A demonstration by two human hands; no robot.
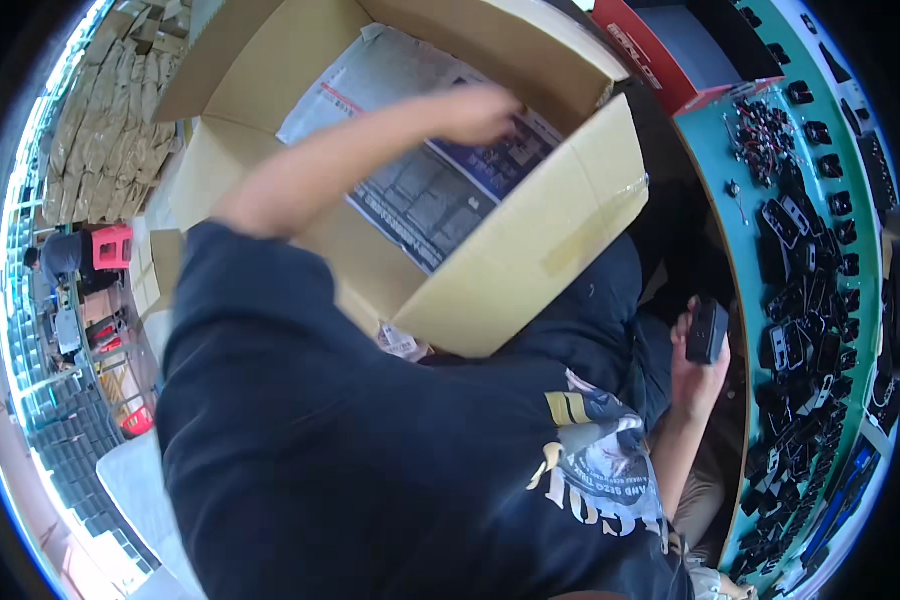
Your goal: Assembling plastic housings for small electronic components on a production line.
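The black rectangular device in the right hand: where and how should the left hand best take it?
The left hand could best pinch the black rectangular device by its upper right corner, from the view's top: the right hand has fingers along its left side, while that squared corner looks uncovered.

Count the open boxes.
2 plainly open: the large cardboard box, beneath the left hand, and the red box at upper right. The smaller carton at left is unclear; others may be hidden.

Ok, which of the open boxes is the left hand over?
The large tan cardboard box, with printed material inside under the left hand; the red box, at upper right, has no hand over it.
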